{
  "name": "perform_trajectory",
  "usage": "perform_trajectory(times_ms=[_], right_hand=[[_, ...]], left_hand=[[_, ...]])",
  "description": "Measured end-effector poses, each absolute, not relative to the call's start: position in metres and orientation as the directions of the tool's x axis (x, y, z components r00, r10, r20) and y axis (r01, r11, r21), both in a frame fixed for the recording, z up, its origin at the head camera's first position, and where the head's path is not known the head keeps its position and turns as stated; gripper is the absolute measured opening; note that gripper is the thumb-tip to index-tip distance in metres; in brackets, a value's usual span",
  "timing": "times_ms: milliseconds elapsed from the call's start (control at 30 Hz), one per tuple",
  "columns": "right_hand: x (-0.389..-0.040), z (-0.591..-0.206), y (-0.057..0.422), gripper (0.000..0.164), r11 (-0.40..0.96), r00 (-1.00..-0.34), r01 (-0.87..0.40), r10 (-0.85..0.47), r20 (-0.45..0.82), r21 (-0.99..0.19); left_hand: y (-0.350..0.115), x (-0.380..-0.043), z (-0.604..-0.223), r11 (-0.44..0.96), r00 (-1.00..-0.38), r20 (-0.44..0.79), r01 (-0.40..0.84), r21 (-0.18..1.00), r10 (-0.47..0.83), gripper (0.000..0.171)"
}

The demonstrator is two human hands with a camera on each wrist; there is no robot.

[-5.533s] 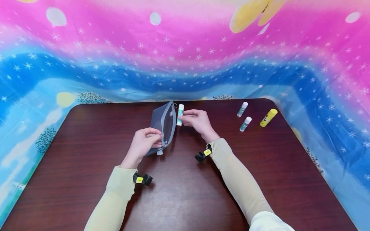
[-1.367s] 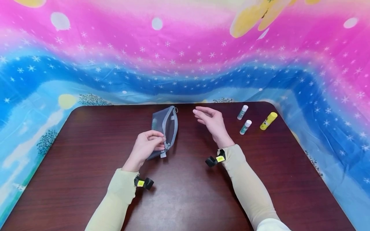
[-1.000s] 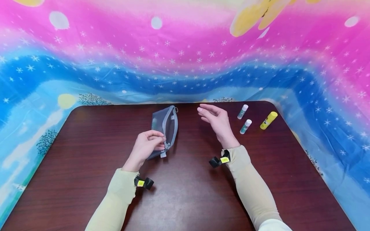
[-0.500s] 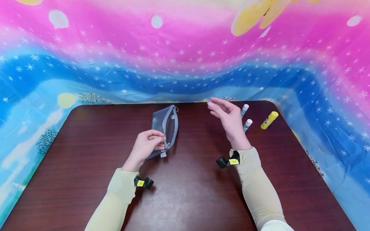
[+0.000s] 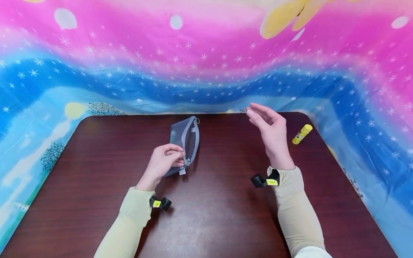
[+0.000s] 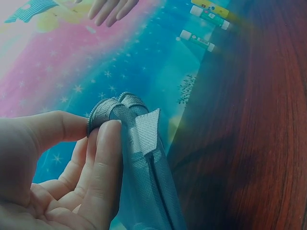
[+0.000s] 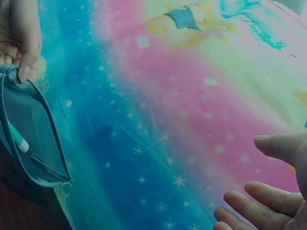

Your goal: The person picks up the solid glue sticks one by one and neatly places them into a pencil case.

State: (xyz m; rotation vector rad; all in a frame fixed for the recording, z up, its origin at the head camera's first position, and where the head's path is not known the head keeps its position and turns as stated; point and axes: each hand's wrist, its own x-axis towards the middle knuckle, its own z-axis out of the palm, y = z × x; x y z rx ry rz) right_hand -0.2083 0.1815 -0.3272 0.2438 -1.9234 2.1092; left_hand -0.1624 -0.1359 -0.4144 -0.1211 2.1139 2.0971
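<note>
My left hand (image 5: 164,161) pinches the near end of the mouth of a grey mesh zipper pouch (image 5: 178,132), which gapes to the right. Inside it, a green-and-white glue stick (image 7: 18,139) shows in the right wrist view. Raised over the back right of the table, my right hand (image 5: 272,134) has its fingers extended and holds nothing. It hides two small glue sticks in the head view. The left wrist view shows both: one glue stick (image 6: 197,40) and another glue stick (image 6: 210,17) beside the yellow one. That yellow glue stick (image 5: 302,134) stands right of my right hand.
The dark brown wooden table (image 5: 206,215) runs back to a printed pink-and-blue cloth (image 5: 206,71) that hangs along its far and side edges. A black wrist camera (image 5: 160,203) is strapped to my left sleeve, another camera (image 5: 264,180) to my right.
My right hand, earlier pinching a glue stick at the pouch mouth, is now without it and has moved right, over the two small glue sticks. My left hand keeps its grip on the pouch.
</note>
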Motion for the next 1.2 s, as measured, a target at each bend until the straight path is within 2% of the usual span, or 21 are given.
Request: perform_trajectory(times_ms=[1200], right_hand=[[-0.205,-0.321,0.243,0.038,-0.084,-0.903,-0.335,0.314,0.294,-0.938]], left_hand=[[-0.134,-0.161,-0.414,0.015,-0.984,-0.166,-0.165,0.986,0.059,0.02]])
